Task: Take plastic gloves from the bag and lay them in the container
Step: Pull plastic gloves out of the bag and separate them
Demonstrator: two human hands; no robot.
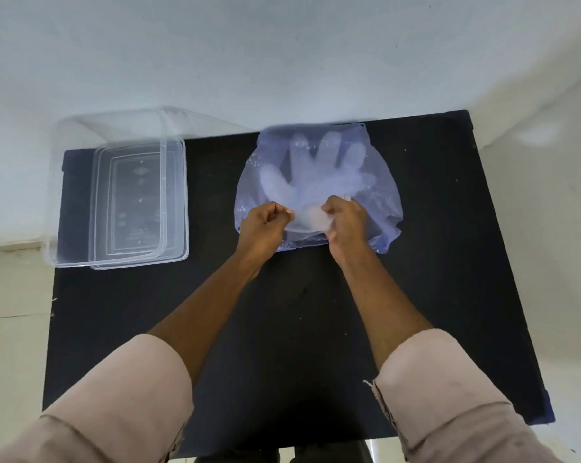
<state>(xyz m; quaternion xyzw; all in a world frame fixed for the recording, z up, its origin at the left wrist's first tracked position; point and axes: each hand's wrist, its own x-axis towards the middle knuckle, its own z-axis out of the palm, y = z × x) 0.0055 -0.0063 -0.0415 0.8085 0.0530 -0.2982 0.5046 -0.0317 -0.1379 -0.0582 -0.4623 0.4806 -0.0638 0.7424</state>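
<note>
Near the camera two sleeves (122, 396) lead out over the black tabletop (282, 329). The left hand (264, 225) is clenched, its grip pinching the near edge of the bag (379, 202). The right hand (347, 225) grasps thin film at the bag's mouth — bag or glove, I cannot tell. The gloves (316, 168) lie inside the bag, fingers pointing away. I judge the step is opening and taking out. Next move needs one glove separated, then carried left to the container (115, 202) — it looks empty, but its clear walls blur.

Black table (282, 329) against pale wall (282, 55)
</note>
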